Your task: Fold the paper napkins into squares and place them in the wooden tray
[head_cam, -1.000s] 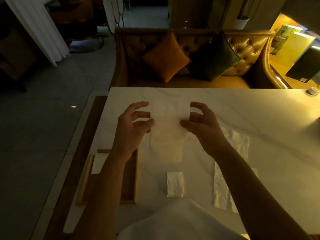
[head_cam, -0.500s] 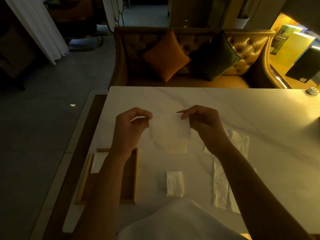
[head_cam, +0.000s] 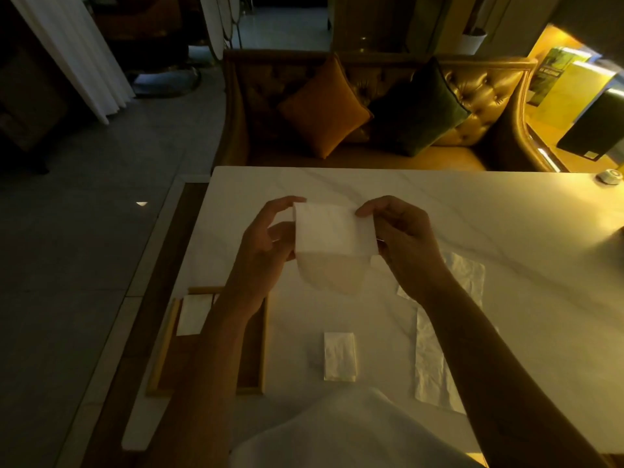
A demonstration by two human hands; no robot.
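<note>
I hold a white paper napkin [head_cam: 332, 238] in the air above the marble table [head_cam: 472, 211]. My left hand [head_cam: 266, 244] pinches its left edge and my right hand [head_cam: 401, 234] pinches its right edge. The napkin is doubled over, with a thinner flap hanging below the fold. A wooden tray [head_cam: 162, 352] lies at the table's near left, partly under my left forearm, with one folded napkin [head_cam: 193, 315] in its far left corner. Another folded napkin [head_cam: 339, 356] lies on the table near me. Unfolded napkins [head_cam: 430, 359] lie to the right, partly hidden by my right arm.
A tufted sofa [head_cam: 486, 86] with an orange cushion [head_cam: 324, 109] and a dark green cushion [head_cam: 418, 109] stands beyond the table's far edge. A small round white object [head_cam: 609, 177] sits at the far right of the table. The floor drops off left of the tray.
The long hanging napkin has been folded up on itself; the lower part now shows only as a short flap. Both hands stay at its side edges, shifted slightly.
</note>
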